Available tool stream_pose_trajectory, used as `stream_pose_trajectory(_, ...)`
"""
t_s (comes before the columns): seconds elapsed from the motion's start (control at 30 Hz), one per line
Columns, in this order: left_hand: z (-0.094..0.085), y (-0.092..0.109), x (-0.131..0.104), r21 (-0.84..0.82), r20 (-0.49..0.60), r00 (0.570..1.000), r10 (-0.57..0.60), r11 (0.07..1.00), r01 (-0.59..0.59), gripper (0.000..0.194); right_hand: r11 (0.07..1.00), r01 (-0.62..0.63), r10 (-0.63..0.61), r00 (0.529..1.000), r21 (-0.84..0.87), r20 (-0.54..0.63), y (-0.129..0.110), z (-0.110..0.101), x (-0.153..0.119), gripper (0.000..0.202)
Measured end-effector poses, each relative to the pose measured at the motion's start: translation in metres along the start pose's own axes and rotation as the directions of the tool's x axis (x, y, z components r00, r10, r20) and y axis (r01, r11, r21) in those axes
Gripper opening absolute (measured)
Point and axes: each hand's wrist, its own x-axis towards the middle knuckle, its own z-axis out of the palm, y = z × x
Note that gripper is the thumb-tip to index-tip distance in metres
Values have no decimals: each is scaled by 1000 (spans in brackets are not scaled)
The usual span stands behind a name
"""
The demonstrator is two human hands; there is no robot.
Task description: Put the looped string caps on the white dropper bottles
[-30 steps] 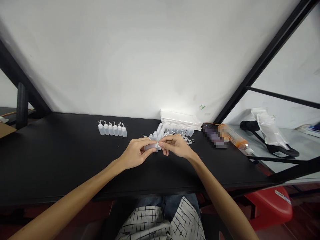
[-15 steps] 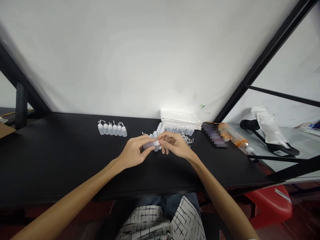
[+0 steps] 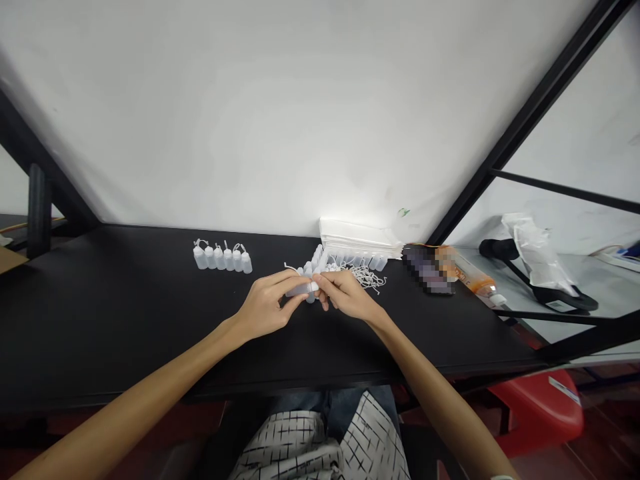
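Note:
Between the thumb and fingers of my left hand (image 3: 267,303) lies a small translucent plastic bottle (image 3: 298,289), tilted nearly flat with its white cap to the right. My right hand (image 3: 345,293) has its fingers pinched closed at that cap. More small bottles (image 3: 319,257) stand behind my hands, partly covered by them. A tangle of thin white cords (image 3: 367,279) spreads just beyond my right hand. To the left, a row of several capped bottles (image 3: 220,259) with looped cords stands upright on the black table (image 3: 125,313).
A stack of white sheets or sleeves (image 3: 357,233) lies against the wall at the back. On the right are a blurred dark object (image 3: 427,267) and an orange-labelled drink bottle (image 3: 473,277) on its side. Black metal frame bars (image 3: 540,80) slant up at the right. A red stool (image 3: 543,410) stands below.
The fingers of my right hand have curled in more tightly at the cap and the hand has shifted slightly left. My left hand keeps its hold on the bottle.

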Motion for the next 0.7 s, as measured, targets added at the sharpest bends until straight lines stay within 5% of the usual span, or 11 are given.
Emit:
stream_pose_trajectory(0.33,0,2,1,33,-20,1000,13,999,-13,20,993,-35,37,999,115,-14,-11,-6,-4,32)
stream_pose_trajectory(0.7,5,-2,-4,127,-16,993,116,985,-113,21,993,-75,74,997,94,18,-4,-4,-1,52)
